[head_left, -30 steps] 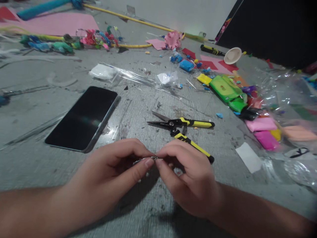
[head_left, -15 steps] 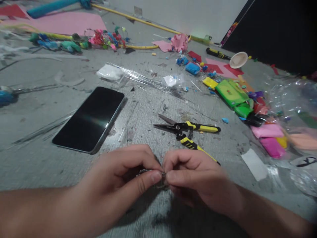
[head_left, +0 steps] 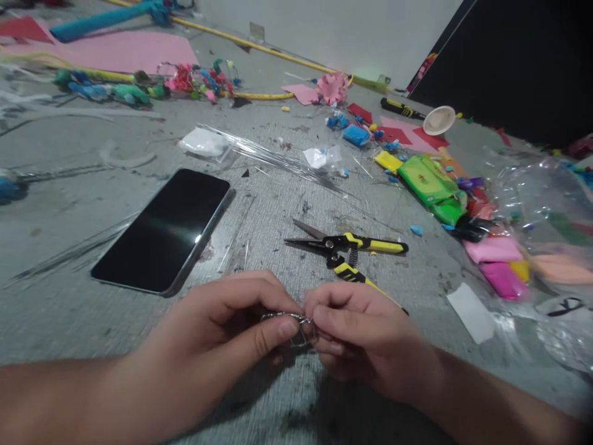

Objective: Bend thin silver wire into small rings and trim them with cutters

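Between my fingertips is a small twisted silver wire piece [head_left: 303, 337], bent into a loop. My left hand [head_left: 231, 330] pinches it between thumb and forefinger, and part of it is hidden there. The thumb and fingers of my right hand [head_left: 365, 330] close on its right end. Just beyond my hands lies a pair of spring-loaded shears [head_left: 343, 245] with black and yellow handles, blades apart and pointing left. To the left of the shears a black phone [head_left: 164, 232] rests flat with its screen dark.
Loose straight wires [head_left: 269, 151] run across the middle, beside small clear bags [head_left: 204, 142]. Clay packets [head_left: 428, 182] in several colours and crumpled clear plastic [head_left: 532, 191] lie at the right. Farther back are pink paper [head_left: 125, 49], a yellow rod [head_left: 259, 43] and a small cup [head_left: 439, 120].
The right fingers have shifted slightly on the wire, and its loop shows more plainly. The camera view has moved a little. Both hands keep their pinch.
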Tool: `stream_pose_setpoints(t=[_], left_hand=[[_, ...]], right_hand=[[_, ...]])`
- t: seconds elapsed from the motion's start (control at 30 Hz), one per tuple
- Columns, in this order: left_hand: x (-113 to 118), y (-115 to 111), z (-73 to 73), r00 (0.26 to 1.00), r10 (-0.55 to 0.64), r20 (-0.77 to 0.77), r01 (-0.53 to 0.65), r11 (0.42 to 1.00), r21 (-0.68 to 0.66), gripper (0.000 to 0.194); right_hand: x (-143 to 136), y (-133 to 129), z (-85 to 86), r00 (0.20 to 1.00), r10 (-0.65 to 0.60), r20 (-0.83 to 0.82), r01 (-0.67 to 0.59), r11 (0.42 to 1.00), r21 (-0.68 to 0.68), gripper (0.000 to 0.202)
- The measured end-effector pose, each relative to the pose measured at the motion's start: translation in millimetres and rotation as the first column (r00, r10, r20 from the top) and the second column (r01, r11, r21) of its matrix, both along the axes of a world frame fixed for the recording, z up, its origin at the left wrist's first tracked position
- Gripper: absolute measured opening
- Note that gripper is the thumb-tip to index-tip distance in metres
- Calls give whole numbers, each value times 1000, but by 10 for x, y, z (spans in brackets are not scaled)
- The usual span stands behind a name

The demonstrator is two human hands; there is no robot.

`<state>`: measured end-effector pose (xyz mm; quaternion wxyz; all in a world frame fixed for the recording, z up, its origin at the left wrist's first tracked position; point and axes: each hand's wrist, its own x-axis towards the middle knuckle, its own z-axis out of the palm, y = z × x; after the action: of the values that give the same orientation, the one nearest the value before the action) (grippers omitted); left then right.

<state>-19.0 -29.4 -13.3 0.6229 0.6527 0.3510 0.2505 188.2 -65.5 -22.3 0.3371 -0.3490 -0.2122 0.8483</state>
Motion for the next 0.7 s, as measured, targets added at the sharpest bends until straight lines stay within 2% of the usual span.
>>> stream_pose_setpoints(t=[0.17, 0.27, 0.37, 0.43, 0.47, 0.5, 0.57, 0.63, 0.67, 0.7], left_hand=[[-21, 21, 13, 999, -36, -13, 37, 985, 167, 15], [-27, 11, 9, 999, -45, -28, 50, 978, 202, 15], [-18, 1, 10, 996, 26, -91, -11, 987, 161, 13], [-9, 0, 14, 988, 77, -131, -60, 990, 127, 13], [-6, 0, 15, 985, 93, -144, -77, 991, 113, 13], [-4, 2, 15, 983, 102, -151, -87, 991, 101, 13], [-4, 5, 11, 984, 94, -151, -82, 993, 83, 14], [-5, 7, 4, 987, 77, -139, -66, 994, 83, 15], [-6, 8, 0, 988, 70, -139, -59, 995, 86, 16], [-6, 7, -3, 987, 68, -144, -55, 994, 89, 17]], right_hand=[[23, 1, 18, 992, 120, -37, -123, 989, -81, 31], [-3, -1, 46, 987, 153, -38, -157, 978, -138, 34], [-56, -29, 53, 991, -8, 135, 12, 999, -30, 30], [-86, -62, 44, 927, -201, 316, 145, 971, 191, 20], [-95, -79, 39, 873, -289, 393, 156, 929, 337, 14], [-99, -94, 35, 809, -377, 452, 125, 861, 493, 11], [-98, -118, 29, 686, -519, 510, -37, 675, 737, 10], [-89, -130, 24, 603, -606, 519, -194, 519, 833, 10], [-84, -133, 21, 580, -626, 521, -241, 480, 844, 10], [-80, -134, 17, 566, -632, 530, -267, 467, 843, 9]])
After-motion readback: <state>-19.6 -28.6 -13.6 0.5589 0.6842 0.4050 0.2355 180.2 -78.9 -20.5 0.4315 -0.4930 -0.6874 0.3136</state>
